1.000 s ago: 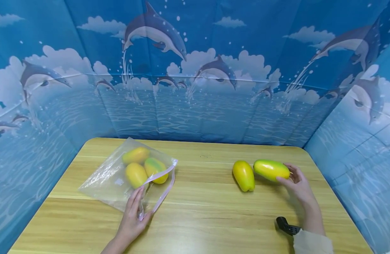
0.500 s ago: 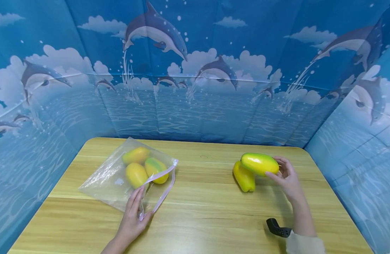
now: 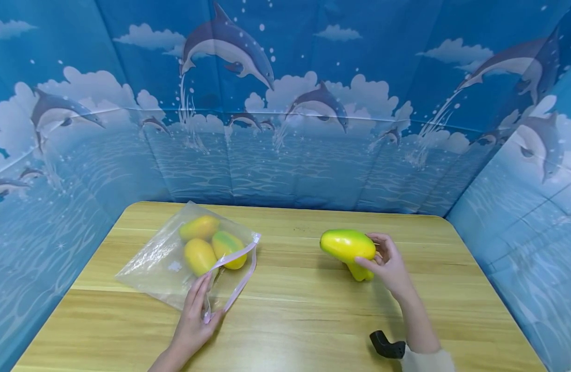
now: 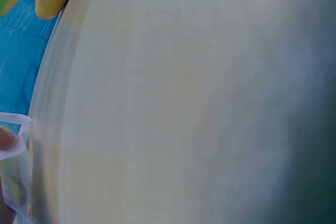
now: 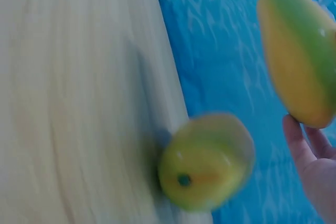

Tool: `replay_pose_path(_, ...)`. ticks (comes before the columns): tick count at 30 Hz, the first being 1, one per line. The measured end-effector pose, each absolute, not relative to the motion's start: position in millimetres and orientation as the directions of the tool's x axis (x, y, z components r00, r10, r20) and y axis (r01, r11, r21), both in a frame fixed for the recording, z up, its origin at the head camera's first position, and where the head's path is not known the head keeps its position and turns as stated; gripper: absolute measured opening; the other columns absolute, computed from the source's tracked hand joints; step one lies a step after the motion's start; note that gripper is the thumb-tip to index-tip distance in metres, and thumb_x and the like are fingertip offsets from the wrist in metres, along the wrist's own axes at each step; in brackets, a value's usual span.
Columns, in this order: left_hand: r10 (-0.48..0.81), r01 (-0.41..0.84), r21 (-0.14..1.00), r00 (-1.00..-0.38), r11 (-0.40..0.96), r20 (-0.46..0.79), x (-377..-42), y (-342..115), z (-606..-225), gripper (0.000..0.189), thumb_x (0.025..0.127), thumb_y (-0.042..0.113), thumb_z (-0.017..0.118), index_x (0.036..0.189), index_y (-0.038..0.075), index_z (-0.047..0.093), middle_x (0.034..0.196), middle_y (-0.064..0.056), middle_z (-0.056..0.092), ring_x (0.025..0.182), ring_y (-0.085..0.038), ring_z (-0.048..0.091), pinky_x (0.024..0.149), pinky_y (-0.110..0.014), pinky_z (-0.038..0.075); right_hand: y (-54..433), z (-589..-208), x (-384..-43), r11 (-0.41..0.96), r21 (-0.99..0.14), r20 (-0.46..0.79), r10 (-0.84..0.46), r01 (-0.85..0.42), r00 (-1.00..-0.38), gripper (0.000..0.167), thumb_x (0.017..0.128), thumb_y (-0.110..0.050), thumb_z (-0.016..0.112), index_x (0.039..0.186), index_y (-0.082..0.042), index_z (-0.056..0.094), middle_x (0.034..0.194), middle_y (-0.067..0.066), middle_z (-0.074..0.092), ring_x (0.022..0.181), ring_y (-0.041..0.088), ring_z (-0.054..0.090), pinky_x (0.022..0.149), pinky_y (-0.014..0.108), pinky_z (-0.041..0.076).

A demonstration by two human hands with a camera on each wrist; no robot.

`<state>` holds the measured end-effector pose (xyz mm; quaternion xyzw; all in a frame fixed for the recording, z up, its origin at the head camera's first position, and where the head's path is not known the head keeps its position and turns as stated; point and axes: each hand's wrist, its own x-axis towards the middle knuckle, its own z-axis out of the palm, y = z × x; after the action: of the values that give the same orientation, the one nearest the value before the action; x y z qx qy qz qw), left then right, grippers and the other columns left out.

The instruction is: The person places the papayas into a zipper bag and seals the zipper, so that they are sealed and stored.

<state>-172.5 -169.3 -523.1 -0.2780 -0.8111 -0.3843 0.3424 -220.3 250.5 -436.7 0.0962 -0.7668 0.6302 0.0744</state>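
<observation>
My right hand (image 3: pixel 388 264) holds a yellow-green mango (image 3: pixel 347 245) by its right end, off the table. Beneath it a second mango (image 3: pixel 361 273) is partly hidden in the head view; the right wrist view shows this mango (image 5: pixel 207 161) on the table, apart from the held mango (image 5: pixel 299 56). At the left, my left hand (image 3: pixel 192 320) pinches the open mouth of a clear plastic bag (image 3: pixel 150 268) with a pale pink rim. Inside the bag lie three mangoes (image 3: pixel 200 257). In the left wrist view only a corner of the bag (image 4: pixel 21 124) shows.
The wooden table (image 3: pixel 285 320) has rounded far corners. A blue dolphin-print curtain (image 3: pixel 285 155) stands behind it and along both sides. A black curved device (image 3: pixel 386 345) sits at my right wrist, near the sleeve (image 3: pixel 427 360).
My right hand has lifted the mango and carried it left, over the other mango. My left hand and the bag have stayed in place.
</observation>
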Motion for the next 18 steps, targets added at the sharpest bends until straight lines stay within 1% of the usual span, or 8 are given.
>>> replay_pose_path(6, 0.191, 0.712, 0.434, -0.614, 0.552, 0.766, -172.7, -169.4, -523.2, 0.082, 0.058, 0.007, 0.064, 0.132, -0.014, 0.036, 0.132, -0.026, 0.038, 0.131, -0.011, 0.028, 0.108, -0.018, 0.023, 229.4, -444.2, -218.6, 0.202, -0.957, 0.198, -0.059, -0.206, -0.978, 0.054, 0.079, -0.005, 0.068, 0.124, 0.000, 0.038, 0.121, 0.007, 0.045, 0.101, 0.011, 0.048, 0.082, 0.014, 0.047)
replay_pose_path(10, 0.192, 0.711, 0.434, -0.616, 0.553, 0.764, -172.9, -169.4, -523.0, 0.082, 0.058, 0.006, 0.065, 0.132, -0.013, 0.036, 0.132, -0.026, 0.038, 0.131, -0.011, 0.028, 0.108, -0.018, 0.023, 214.8, -448.4, -217.3, 0.183, -0.969, 0.155, -0.071, -0.166, -0.985, 0.055, 0.078, -0.007, 0.069, 0.123, -0.002, 0.038, 0.124, 0.008, 0.042, 0.102, 0.013, 0.048, 0.081, 0.017, 0.049)
replay_pose_path(15, 0.191, 0.713, 0.430, -0.612, 0.554, 0.767, -173.1, -169.4, -523.1, 0.082, 0.058, 0.007, 0.065, 0.131, -0.014, 0.036, 0.132, -0.026, 0.039, 0.131, -0.012, 0.028, 0.109, -0.019, 0.022, 197.1, -452.8, -216.3, 0.175, -0.978, 0.101, -0.084, -0.114, -0.991, 0.056, 0.077, -0.009, 0.071, 0.122, -0.002, 0.038, 0.123, 0.010, 0.041, 0.101, 0.017, 0.047, 0.081, 0.018, 0.049)
replay_pose_path(18, 0.191, 0.713, 0.428, -0.610, 0.555, 0.769, -173.3, -169.5, -523.3, 0.082, 0.058, 0.007, 0.065, 0.131, -0.014, 0.036, 0.132, -0.027, 0.039, 0.131, -0.012, 0.028, 0.109, -0.020, 0.022, 187.0, -454.8, -215.2, 0.184, -0.978, 0.086, -0.083, -0.100, -0.993, 0.055, 0.077, -0.011, 0.071, 0.121, -0.004, 0.039, 0.121, 0.010, 0.043, 0.103, 0.020, 0.047, 0.082, 0.019, 0.048)
